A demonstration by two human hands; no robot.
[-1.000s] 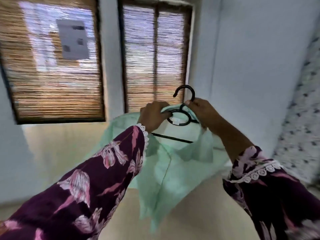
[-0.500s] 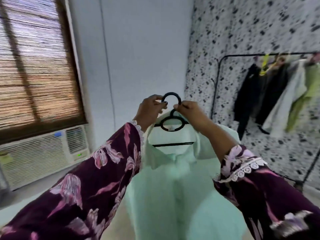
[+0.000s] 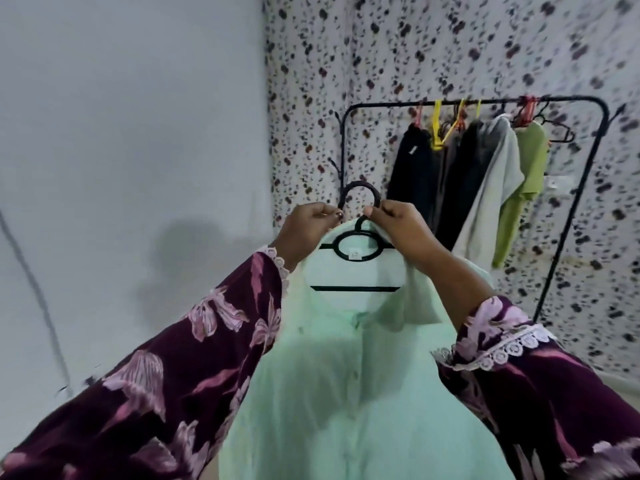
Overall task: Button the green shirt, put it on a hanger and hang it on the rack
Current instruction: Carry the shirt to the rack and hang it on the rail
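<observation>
Shirt [image 3: 360, 393] is already on the hanger [image 3: 356, 249] and looks buttoned down the front, so what's left is basically getting it onto the rack [image 3: 478, 101]. It's held up at about chest height in front of the person, front facing them, hanging straight down.

Left hand [image 3: 304, 230] is closed, pinching the collar and hanger shoulder on its side. Right hand [image 3: 398, 225] is also closed, fingers pinched right at the base of the hook [image 3: 360, 195]. My guess is the two-point grip keeps the shirt from sliding off the shoulders while carrying, and leaves the hook sticking up free so it can go over the bar.

The rack sits off to the right against the spotted wall, well apart from the shirt, with the floor between looking open. The clothes [image 3: 474, 188] are bunched in the middle-to-right stretch of the bar. The left stretch near the curved corner looks bare, so that's the easy slot. One empty black hanger [image 3: 554, 128] dangles at the far right end, so squeezing in there seems more likely to snag.
</observation>
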